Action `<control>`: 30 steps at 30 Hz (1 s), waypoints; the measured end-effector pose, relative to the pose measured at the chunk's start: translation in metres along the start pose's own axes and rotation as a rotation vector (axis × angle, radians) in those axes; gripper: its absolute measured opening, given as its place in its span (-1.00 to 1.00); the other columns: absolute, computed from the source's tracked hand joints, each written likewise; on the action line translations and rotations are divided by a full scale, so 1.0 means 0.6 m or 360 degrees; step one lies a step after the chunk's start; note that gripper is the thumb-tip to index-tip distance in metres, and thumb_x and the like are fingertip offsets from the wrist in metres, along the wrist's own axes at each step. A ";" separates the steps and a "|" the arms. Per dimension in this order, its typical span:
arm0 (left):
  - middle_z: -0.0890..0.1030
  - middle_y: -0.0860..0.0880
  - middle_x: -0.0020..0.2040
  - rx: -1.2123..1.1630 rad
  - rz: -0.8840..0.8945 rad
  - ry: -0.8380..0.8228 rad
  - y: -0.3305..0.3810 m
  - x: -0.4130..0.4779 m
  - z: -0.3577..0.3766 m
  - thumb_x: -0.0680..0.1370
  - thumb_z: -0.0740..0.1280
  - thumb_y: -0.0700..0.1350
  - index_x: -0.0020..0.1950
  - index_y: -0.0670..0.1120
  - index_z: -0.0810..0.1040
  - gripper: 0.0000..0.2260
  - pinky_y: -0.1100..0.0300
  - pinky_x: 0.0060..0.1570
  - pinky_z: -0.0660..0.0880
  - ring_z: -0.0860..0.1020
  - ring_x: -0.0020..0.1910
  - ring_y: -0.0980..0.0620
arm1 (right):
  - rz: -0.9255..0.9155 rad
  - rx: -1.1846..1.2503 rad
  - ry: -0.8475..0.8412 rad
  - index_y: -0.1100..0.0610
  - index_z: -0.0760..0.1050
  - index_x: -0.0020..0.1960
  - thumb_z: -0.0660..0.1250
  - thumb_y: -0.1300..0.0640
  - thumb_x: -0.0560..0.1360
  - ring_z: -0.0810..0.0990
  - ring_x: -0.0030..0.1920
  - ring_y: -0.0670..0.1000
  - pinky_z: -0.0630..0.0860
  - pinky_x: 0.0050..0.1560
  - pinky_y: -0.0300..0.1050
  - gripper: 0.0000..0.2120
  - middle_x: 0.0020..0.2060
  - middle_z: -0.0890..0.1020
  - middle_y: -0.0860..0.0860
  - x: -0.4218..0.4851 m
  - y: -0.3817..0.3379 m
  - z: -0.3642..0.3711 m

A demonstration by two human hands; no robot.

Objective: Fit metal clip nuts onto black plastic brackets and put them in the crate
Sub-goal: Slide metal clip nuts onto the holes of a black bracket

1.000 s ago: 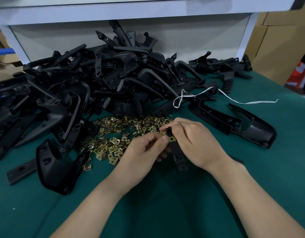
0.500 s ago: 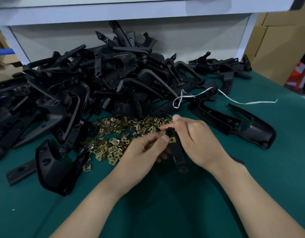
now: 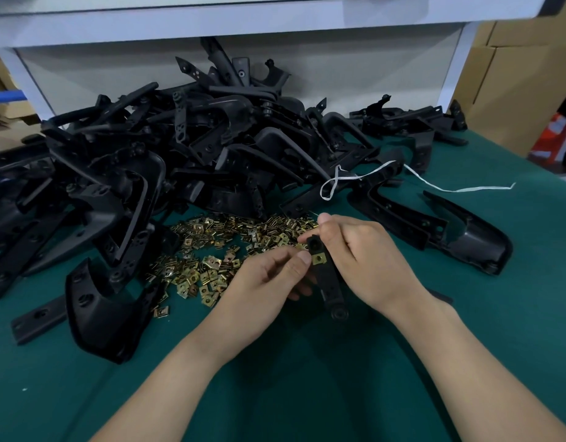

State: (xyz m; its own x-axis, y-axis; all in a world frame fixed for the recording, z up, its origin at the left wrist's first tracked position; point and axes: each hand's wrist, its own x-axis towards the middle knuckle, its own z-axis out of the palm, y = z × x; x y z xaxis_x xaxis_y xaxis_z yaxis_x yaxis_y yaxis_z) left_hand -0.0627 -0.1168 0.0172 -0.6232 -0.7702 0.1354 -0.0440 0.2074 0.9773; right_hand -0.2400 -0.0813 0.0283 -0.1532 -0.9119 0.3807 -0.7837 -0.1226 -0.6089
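Note:
A narrow black plastic bracket (image 3: 330, 282) stands tilted between my hands over the green table. My right hand (image 3: 367, 260) grips its upper part, thumb near the top end. A brass clip nut (image 3: 319, 258) sits on the bracket just below its top hole. My left hand (image 3: 268, 279) has its fingers curled, with thumb and fingertip at the clip nut's left edge. Behind my hands a heap of loose brass clip nuts (image 3: 217, 250) is scattered on the table. No crate is in view.
A large pile of black plastic brackets (image 3: 179, 161) fills the back and left of the green table (image 3: 307, 393). One big bracket (image 3: 460, 231) lies to the right, another (image 3: 100, 307) at front left. A white string (image 3: 370, 175) trails across the right. Cardboard boxes (image 3: 511, 84) stand at far right.
The bracket has been raised and turned more upright between my hands, so the seated clip nut and top hole now face me. My right thumb has moved to the bracket's top end.

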 end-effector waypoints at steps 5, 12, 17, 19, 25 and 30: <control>0.65 0.09 -0.22 0.0005 0.0017 -0.0002 0.003 0.000 0.003 0.59 0.25 0.06 -0.05 -0.09 0.62 -0.73 0.28 -0.17 0.52 0.60 -0.22 0.16 | -0.0043 -0.0035 0.0002 0.20 0.64 -0.06 -0.09 -0.21 0.65 0.63 -0.10 0.01 0.54 -0.02 0.07 -0.34 -0.14 0.67 0.03 -0.001 -0.008 -0.001; 0.65 0.02 -0.21 -0.0029 0.0059 -0.0005 0.007 -0.003 0.005 0.63 0.24 0.02 -0.05 -0.14 0.61 -0.72 0.19 -0.18 0.55 0.60 -0.22 0.09 | -0.0110 -0.0076 0.0079 0.16 0.65 -0.02 -0.14 -0.20 0.66 0.63 -0.08 0.01 0.54 -0.03 0.06 -0.33 -0.12 0.65 -0.01 -0.004 -0.012 -0.003; 0.64 0.01 -0.20 -0.0063 0.0088 -0.0025 0.005 -0.003 0.003 0.64 0.23 0.02 -0.06 -0.12 0.60 -0.73 0.14 -0.18 0.54 0.60 -0.21 0.06 | -0.0138 -0.0081 0.0148 0.15 0.65 -0.03 -0.14 -0.21 0.65 0.60 -0.12 -0.01 0.53 -0.10 0.06 -0.33 -0.16 0.61 -0.04 -0.006 -0.015 -0.003; 0.64 0.03 -0.20 -0.0054 0.0102 -0.0028 0.002 -0.002 0.002 0.64 0.23 0.04 -0.08 -0.09 0.60 -0.73 0.14 -0.18 0.55 0.60 -0.21 0.07 | -0.0162 -0.0067 0.0174 0.13 0.66 -0.01 -0.12 -0.19 0.66 0.60 -0.12 -0.03 0.54 -0.10 0.05 -0.36 -0.16 0.61 -0.06 -0.007 -0.016 -0.004; 0.65 0.07 -0.20 0.0254 0.0211 0.0315 -0.002 -0.001 -0.006 0.67 0.15 0.13 -0.11 0.04 0.62 -0.67 0.24 -0.21 0.53 0.60 -0.21 0.14 | -0.0175 -0.0035 0.0259 0.12 0.68 0.02 -0.08 -0.13 0.68 0.62 -0.12 -0.03 0.56 -0.08 0.05 -0.41 -0.13 0.65 -0.08 -0.005 -0.012 -0.005; 0.54 0.16 0.17 0.1518 0.0171 0.0590 -0.015 0.002 -0.050 0.63 0.07 0.23 0.25 0.08 0.51 -0.63 0.03 0.25 0.36 0.42 0.21 0.06 | -0.0100 -0.0030 0.0212 0.17 0.65 -0.03 -0.14 -0.18 0.66 0.63 -0.09 0.01 0.56 -0.02 0.07 -0.33 -0.10 0.67 0.00 -0.001 -0.009 -0.003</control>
State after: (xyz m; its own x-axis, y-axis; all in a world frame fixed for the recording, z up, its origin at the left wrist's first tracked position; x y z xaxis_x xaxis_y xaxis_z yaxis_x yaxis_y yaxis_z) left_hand -0.0397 -0.1376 0.0132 -0.3872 -0.8236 0.4144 -0.7047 0.5542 0.4429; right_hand -0.2366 -0.0795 0.0324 -0.1809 -0.8424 0.5075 -0.8054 -0.1692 -0.5680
